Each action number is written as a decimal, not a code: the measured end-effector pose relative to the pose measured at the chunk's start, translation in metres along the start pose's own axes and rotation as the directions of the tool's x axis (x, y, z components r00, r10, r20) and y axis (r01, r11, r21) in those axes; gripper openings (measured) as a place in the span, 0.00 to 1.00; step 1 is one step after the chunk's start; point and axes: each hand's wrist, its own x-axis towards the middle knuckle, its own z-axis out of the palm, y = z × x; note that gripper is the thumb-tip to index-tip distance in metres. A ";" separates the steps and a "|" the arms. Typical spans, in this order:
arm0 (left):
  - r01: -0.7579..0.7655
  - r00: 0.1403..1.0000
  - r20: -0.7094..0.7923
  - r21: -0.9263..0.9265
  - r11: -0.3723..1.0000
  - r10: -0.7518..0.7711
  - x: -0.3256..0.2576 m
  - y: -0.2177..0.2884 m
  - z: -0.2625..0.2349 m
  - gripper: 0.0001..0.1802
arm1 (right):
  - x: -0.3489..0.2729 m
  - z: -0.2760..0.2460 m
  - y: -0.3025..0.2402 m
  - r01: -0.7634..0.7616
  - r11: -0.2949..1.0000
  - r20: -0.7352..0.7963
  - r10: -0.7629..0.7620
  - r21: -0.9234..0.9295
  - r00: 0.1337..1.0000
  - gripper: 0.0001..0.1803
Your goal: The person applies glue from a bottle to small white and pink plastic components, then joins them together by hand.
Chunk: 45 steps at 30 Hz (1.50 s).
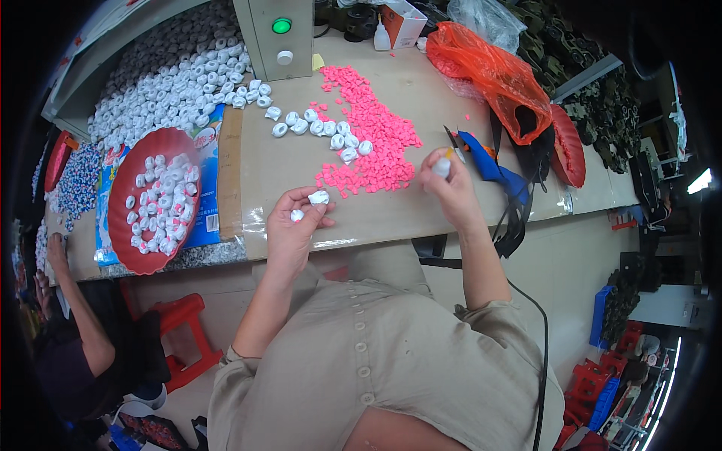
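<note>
My left hand [284, 242] is closed around small white rounded pieces. One white piece [319, 197] sits at the fingertips and another [297, 215] lies against the fingers. My right hand [460, 201], raised over the table's right part, grips a small white squeeze bottle [441, 167] with a yellowish tip. Beyond and between the hands spreads a heap of small bright pink pieces [380, 124]. A loose line of white pieces [329, 128] runs across the heap's left side.
At left, a red plastic basin [126, 161] holds white pieces, some with pink bits. Behind it lies a large white pile [165, 94] by a grey machine housing [274, 41] with a green light. Scissors [453, 141], blue cloth [492, 169] and an orange bag [489, 64] lie right. A co-worker's arm [84, 323] reaches in far left.
</note>
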 end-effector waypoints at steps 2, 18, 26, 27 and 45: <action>-0.008 1.000 -0.001 0.016 1.000 0.008 0.000 0.001 0.001 0.13 | -0.009 -0.008 0.003 -0.014 0.799 -0.054 -0.023 -0.601 0.998 0.06; 0.086 0.996 0.021 0.089 0.992 -0.089 0.030 -0.012 0.050 0.13 | -0.001 0.041 0.021 0.027 0.363 -0.066 -0.241 -0.932 0.968 0.13; 0.047 0.994 -0.106 0.066 0.997 -0.039 0.024 0.014 0.024 0.13 | 0.009 0.033 0.023 0.018 0.689 -0.091 -0.120 -0.725 0.989 0.10; 0.023 0.995 -0.096 0.014 1.000 -0.022 0.021 0.014 0.023 0.13 | 0.007 0.029 0.021 0.017 0.690 -0.088 -0.117 -0.723 0.989 0.10; 0.026 0.998 0.058 0.052 0.998 -0.029 0.001 -0.011 0.024 0.14 | -0.013 0.052 0.018 -0.004 0.953 0.108 0.039 -0.302 0.993 0.05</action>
